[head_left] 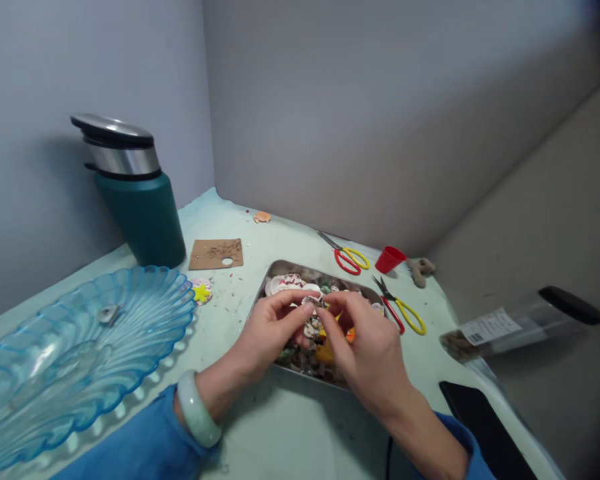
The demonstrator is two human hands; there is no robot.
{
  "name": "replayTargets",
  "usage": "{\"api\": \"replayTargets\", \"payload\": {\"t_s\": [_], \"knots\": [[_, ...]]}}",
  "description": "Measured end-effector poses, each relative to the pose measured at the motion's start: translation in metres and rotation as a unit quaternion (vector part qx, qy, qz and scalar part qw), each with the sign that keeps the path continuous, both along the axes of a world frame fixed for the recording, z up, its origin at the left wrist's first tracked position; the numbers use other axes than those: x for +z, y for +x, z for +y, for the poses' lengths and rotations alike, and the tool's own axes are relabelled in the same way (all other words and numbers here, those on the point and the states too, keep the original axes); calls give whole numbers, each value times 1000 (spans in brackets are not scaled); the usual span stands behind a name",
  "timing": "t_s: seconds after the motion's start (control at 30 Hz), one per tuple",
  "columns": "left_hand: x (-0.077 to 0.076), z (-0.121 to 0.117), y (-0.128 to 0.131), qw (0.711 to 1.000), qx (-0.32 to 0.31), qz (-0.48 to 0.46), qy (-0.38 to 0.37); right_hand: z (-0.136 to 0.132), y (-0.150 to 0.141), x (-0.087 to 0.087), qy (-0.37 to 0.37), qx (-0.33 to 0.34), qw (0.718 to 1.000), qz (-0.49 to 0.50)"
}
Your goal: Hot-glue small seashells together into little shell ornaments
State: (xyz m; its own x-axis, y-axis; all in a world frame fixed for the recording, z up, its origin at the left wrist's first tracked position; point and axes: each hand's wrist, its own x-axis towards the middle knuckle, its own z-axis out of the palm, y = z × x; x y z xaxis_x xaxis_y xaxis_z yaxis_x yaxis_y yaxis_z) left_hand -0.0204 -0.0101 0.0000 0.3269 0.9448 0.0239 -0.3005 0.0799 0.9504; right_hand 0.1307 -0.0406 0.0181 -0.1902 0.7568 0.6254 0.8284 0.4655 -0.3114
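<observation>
Above a metal tray (273,270) of mixed small pieces, my left hand (275,327) pinches a small whitish piece with brown marks (313,301) between thumb and fingertips. My right hand (367,340) meets it from the other side, its thumb and index finger closed at the same piece. The piece is too small and too covered by fingers to name its kind. White, yellow, orange and dark bits show in the tray below, partly hidden by both hands. A pale green bangle (199,410) circles my left wrist.
A blue scalloped dish (145,347) with a small grey item stands left, before a green bottle (140,217). Brown card (205,253) lies behind. Two scissors (351,257), a red cup (391,259), a clear container (510,331) and a black phone-like slab (485,427) are right.
</observation>
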Motion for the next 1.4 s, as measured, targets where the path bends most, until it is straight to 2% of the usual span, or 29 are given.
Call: {"api": "replayTargets", "payload": {"t_s": [0.27,0.7,1.1,1.4], "knots": [[-1,0,-1,1000,7,-25,-7,2,1,1,-60,11,998,35],[-2,1,0,999,28,-2,-20,1,-2,3,-43,40,996,67],[-2,0,-1,999,35,24,-13,0,-1,1,-61,42,995,70],[-1,0,-1,1000,7,12,-12,3,3,2,-44,37,996,74]]}}
